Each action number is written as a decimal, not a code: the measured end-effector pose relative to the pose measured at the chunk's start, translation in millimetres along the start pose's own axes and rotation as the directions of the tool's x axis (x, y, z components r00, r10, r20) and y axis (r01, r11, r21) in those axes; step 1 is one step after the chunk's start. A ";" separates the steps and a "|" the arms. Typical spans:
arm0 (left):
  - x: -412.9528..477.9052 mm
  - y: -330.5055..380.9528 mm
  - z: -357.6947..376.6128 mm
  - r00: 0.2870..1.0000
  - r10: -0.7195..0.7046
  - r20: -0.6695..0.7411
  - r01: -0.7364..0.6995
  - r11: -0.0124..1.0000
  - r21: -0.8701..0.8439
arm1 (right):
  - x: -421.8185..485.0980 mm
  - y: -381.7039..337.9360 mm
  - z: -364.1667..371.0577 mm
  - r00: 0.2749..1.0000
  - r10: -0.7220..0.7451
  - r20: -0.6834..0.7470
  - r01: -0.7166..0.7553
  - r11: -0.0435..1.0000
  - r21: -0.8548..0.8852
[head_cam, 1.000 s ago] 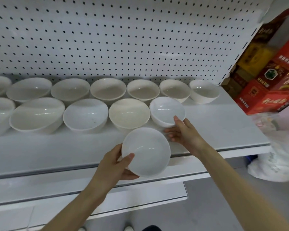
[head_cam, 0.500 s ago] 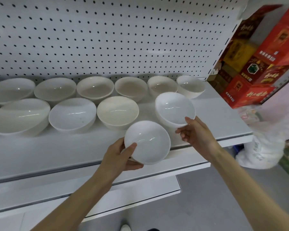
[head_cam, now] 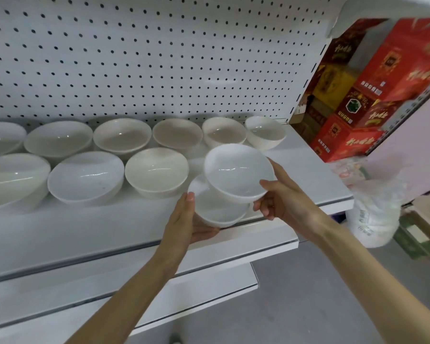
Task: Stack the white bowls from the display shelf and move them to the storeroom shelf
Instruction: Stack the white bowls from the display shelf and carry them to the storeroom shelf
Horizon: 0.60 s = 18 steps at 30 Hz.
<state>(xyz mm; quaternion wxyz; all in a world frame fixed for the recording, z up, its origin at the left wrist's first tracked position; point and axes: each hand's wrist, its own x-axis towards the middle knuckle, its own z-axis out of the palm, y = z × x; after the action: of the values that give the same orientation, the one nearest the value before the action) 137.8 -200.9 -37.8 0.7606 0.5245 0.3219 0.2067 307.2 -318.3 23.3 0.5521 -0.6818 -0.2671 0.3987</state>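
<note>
My left hand (head_cam: 184,224) cups a white bowl (head_cam: 216,211) from below, over the front edge of the white display shelf (head_cam: 90,234). My right hand (head_cam: 281,199) grips a second white bowl (head_cam: 236,172) by its right rim and holds it tilted just above the first, overlapping it. Several more white and cream bowls stand in two rows on the shelf: a cream one (head_cam: 157,171) and a white one (head_cam: 85,177) in front, and others such as the far right bowl (head_cam: 265,131) against the back.
A white pegboard (head_cam: 147,58) backs the shelf. Red and yellow cartons (head_cam: 353,100) are stacked to the right behind it. A white plastic bag (head_cam: 375,214) sits on the floor at right, beside a cardboard box (head_cam: 427,227). Lower shelf ledges (head_cam: 159,301) jut out below.
My right hand lifted the front-right bowl off the shelf and carried it left, over the bowl in my left hand. My left hand rose slightly and moved right.
</note>
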 end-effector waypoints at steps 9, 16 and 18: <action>-0.4 -2.0 -0.5 0.989 0.117 0.091 -0.132 0.974 0.182 | 5.2 -0.3 8.0 0.991 0.108 0.081 -0.102 0.992 -0.071; -0.5 -5.8 -1.6 0.972 0.212 0.102 -0.229 0.952 0.204 | 7.0 -2.4 7.3 0.981 0.149 0.127 -0.137 0.986 -0.100; 0.9 -8.3 -2.8 0.970 0.221 0.105 -0.238 0.952 0.192 | 6.5 -2.2 6.3 0.975 0.160 0.152 -0.147 0.985 -0.094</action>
<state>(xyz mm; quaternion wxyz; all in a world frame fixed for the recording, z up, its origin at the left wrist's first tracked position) 136.3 -201.5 -46.4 0.6863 0.6414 0.2468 0.2381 305.6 -309.2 23.4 0.4680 -0.6887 -0.2729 0.4818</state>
